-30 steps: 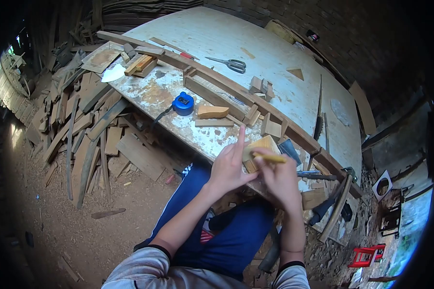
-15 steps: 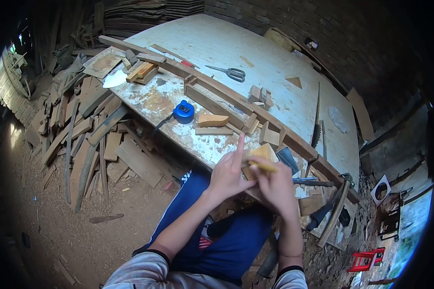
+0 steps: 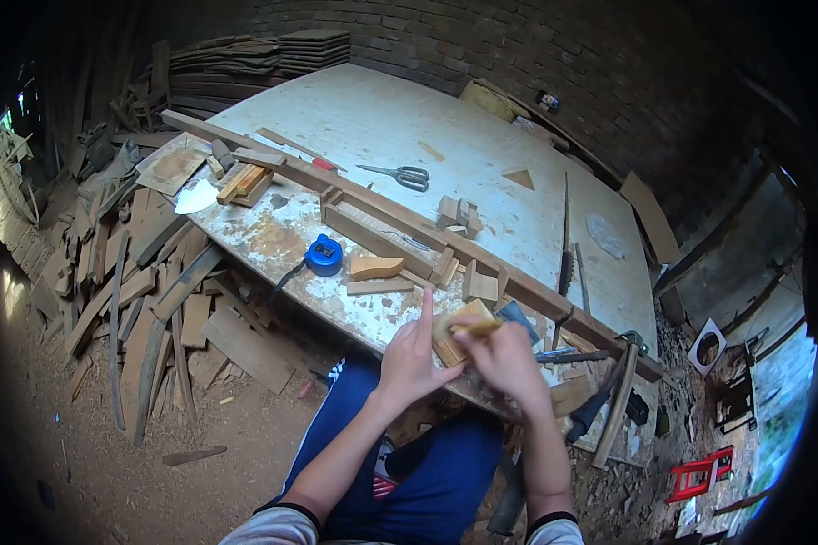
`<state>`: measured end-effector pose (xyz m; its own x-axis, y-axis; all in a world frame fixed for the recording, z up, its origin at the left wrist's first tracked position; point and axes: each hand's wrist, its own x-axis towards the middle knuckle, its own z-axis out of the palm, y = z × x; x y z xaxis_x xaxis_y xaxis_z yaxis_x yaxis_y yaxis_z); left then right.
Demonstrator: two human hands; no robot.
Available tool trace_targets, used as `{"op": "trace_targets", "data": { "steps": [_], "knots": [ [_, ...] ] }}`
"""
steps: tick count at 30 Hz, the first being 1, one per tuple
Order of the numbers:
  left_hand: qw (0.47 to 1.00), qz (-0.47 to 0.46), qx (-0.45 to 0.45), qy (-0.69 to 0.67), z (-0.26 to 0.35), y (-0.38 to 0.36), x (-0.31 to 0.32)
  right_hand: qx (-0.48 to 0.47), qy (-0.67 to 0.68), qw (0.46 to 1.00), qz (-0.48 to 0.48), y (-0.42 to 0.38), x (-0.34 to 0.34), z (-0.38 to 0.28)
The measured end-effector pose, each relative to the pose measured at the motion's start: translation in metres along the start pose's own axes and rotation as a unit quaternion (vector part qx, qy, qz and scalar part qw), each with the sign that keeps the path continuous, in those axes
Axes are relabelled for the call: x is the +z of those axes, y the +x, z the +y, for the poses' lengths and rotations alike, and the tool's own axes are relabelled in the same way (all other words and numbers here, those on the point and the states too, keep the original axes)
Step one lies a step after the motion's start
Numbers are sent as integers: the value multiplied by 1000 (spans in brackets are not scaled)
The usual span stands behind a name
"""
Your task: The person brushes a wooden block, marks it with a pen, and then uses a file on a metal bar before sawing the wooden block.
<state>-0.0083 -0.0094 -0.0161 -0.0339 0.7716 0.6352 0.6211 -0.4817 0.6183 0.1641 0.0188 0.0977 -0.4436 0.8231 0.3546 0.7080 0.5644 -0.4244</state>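
a: where's the work sitting right now?

b: the small wood block point(image 3: 454, 329) is at the near edge of the workbench point(image 3: 382, 118), propped up off the top, held between both hands just above the person's knees.

a: and the hands?

b: the left hand point(image 3: 411, 356) is clamped on the block's near side, thumb and lower fingers wrapped around it, index finger sticking straight up and free. the right hand point(image 3: 504, 359) is closed tight around a yellow pencil point(image 3: 475, 329), its tip lying across the block's upper face.

a: what's the risk, as you read it?

b: mostly the grip. the block is small and carried in the fingers, not braced flat on the bench, so pressure from the pencil could tilt it and send the line off. if it slips, it drops past the edge onto the lap or into the scrap wood point(image 3: 154, 291) piled on the dirt below.

a: anything close enough to get in the way?

b: loose offcuts point(image 3: 374, 267) lie just beyond the left hand, and a blue tape measure point(image 3: 324, 256) sits near them; a careless elbow could knock those off the edge. the hammer-like tools point(image 3: 600, 400) near the right forearm are another snag point. the scissors point(image 3: 400, 175) and the saw point(image 3: 565, 238) are well apart, so i wouldn't worry about them.
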Motion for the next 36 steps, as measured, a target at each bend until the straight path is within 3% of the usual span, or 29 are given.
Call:
{"op": "trace_targets", "data": {
  "steps": [2, 5, 6, 9, 10, 13, 14, 17, 18, 21, 22, 25, 26, 29, 31, 32, 35, 36],
  "knots": [
    [1000, 4, 2, -1, 0, -1, 1, 145, -48, 988, -6, 8, -7, 4],
    [1000, 11, 2, -18, -4, 0, 4, -40, -95, 994, 28, -18, 11, -10],
    [1000, 10, 0, -26, -5, -1, 4, -101, -20, 995, 16, -20, 7, -17],
    [1000, 5, 7, -6, -1, 0, 0, 103, 5, 993, -52, -7, -14, -2],
    [1000, 3, 4, -11, 0, -1, 0, 110, -64, 992, -10, -5, -9, 2],
    [1000, 1, -7, -16, -3, 1, 1, -46, -80, 996, 9, -33, 7, -27],
    [1000, -5, -18, -15, -5, -1, 3, -60, -20, 997, -38, -35, -1, -37],
    [1000, -3, -13, -15, 1, 0, -1, 142, 89, 984, -60, -17, -17, -14],
    [1000, 5, -5, -15, 3, 2, -2, 132, 49, 990, 5, -17, -9, -3],
    [1000, 7, -4, -26, -1, 1, 2, -15, -53, 998, 23, -33, 5, -28],
    [1000, 5, -3, -21, -2, 1, 1, -23, -29, 999, 11, -34, 7, -24],
    [1000, -1, -4, -14, 0, 0, 1, 126, -77, 988, 43, -11, -6, -4],
    [1000, -2, -5, -13, 0, -1, 1, 117, -75, 989, 44, -11, -1, -2],
    [1000, 5, -3, -18, -3, 0, 4, -71, -20, 997, 30, -22, 10, -23],
    [1000, 0, 0, -12, -4, 0, 3, 69, -3, 997, -44, -9, -6, -19],
    [1000, -6, 1, -4, -2, 1, 1, 105, 23, 994, 5, -1, -3, -3],
    [1000, -13, -11, -8, -4, -1, 4, 31, -80, 995, 59, -9, 23, -5],
    [1000, -18, -19, -13, -4, -1, 2, -28, -22, 999, 37, -13, 18, -30]
  ]
}}
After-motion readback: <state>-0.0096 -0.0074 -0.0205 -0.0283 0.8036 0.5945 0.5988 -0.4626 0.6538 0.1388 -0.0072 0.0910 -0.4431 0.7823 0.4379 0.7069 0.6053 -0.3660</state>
